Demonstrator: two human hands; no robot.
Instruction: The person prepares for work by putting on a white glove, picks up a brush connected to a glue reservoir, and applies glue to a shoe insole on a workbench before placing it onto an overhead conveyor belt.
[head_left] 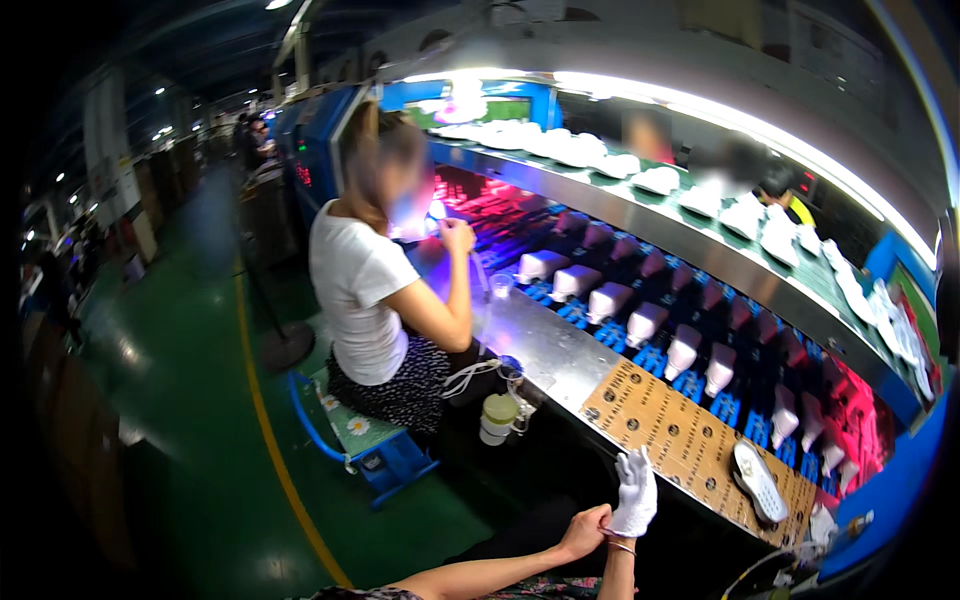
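Observation:
A white glove [628, 516] covers my right hand [634, 490], which is raised with its fingers stretched upward, holding nothing. My bare left hand [585, 530] is closed at the right wrist, its fingers pinching the glove's cuff just above a thin bracelet [621, 547]. To the right, apart from both hands, a white shoe sole [760, 482] with a dark edge lies on brown printed cardboard [690, 440] along the bench.
Beyond the cardboard, pink shoe lasts [645, 325] stand in rows on a conveyor with blue holders. White soles [740, 215] line the lit upper shelf [610, 195]. At left a co-worker [365, 290] sits on a blue stool [385, 460], near a pale-lidded cup [497, 418].

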